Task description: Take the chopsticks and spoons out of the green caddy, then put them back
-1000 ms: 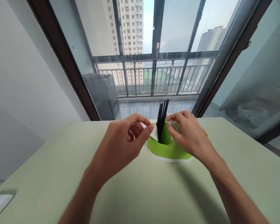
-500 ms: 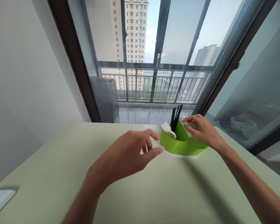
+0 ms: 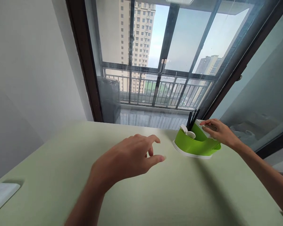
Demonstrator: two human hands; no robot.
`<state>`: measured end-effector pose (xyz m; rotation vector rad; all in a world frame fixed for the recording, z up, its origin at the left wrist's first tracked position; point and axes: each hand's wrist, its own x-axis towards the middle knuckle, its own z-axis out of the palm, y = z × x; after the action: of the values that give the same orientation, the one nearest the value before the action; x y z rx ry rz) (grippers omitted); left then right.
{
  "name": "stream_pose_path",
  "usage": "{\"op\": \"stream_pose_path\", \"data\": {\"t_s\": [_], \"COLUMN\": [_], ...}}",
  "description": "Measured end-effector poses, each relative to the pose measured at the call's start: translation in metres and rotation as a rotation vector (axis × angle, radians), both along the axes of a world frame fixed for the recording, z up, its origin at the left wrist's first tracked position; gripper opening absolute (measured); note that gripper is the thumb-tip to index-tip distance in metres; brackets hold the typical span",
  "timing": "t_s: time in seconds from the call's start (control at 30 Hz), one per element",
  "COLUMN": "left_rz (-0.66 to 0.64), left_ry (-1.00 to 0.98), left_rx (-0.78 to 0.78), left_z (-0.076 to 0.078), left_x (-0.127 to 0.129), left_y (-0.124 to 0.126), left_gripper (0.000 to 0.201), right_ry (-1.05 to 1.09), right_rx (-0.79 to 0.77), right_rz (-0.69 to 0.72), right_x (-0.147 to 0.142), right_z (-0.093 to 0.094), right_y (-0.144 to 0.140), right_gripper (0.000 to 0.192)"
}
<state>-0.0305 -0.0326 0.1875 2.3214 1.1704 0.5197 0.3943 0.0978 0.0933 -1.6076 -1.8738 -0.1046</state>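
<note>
A green cutlery holder (image 3: 193, 145) on a white base stands at the far right of the pale green table (image 3: 141, 194). Black chopsticks (image 3: 192, 120) stick up from it, and white spoons (image 3: 188, 132) lie in its left side. My right hand (image 3: 218, 131) rests on the holder's right rim, fingers curled over a white piece there. My left hand (image 3: 129, 160) hovers above the table's middle, well left of the holder, fingers loosely apart and holding nothing.
A white flat object (image 3: 1, 195) lies at the table's near left edge. Behind the table is a tall window with dark frames (image 3: 85, 62) and a balcony railing outside. A grey wall rises on the left.
The holder has slid to the right along the table's far edge with my right hand on it. My left hand let go of the holder's left rim and now hangs apart from it.
</note>
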Motion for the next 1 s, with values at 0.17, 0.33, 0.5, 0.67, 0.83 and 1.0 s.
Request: {"op": "stream_pose_path", "data": {"t_s": [0.17, 0.33, 0.5, 0.67, 0.83, 1.0], "left_rz": [0.02, 0.06, 0.052, -0.052, -0.149, -0.083], "left_ry": [0.012, 0.033, 0.029, 0.058, 0.172, 0.3], "left_rx": [0.048, 0.073, 0.141, 0.2, 0.1, 0.03], "left_z": [-0.002, -0.003, -0.001, -0.005, -0.033, -0.087], "left_x": [-0.009, -0.01, 0.002, 0.026, 0.045, 0.053], "left_y": [0.0, 0.001, 0.003, 0.004, 0.019, 0.063], "left_gripper": [0.042, 0.048, 0.045, 0.046, 0.048, 0.057], "right_ry": [-0.003, -0.075, 0.019, 0.08, 0.276, 0.641], "right_rx": [-0.092, 0.146, 0.211, -0.01, -0.221, -0.347], "right_rz": [0.089, 0.025, 0.182, 0.475, 0.426, 0.272], "right_x": [0.011, -0.014, -0.092, -0.154, -0.169, -0.159], "right_z": [0.002, 0.01, 0.007, -0.039, -0.099, -0.136], "right_y": [0.001, -0.016, -0.074, -0.114, -0.107, -0.09], "right_gripper": [0.036, 0.03, 0.019, 0.024, 0.037, 0.045]}}
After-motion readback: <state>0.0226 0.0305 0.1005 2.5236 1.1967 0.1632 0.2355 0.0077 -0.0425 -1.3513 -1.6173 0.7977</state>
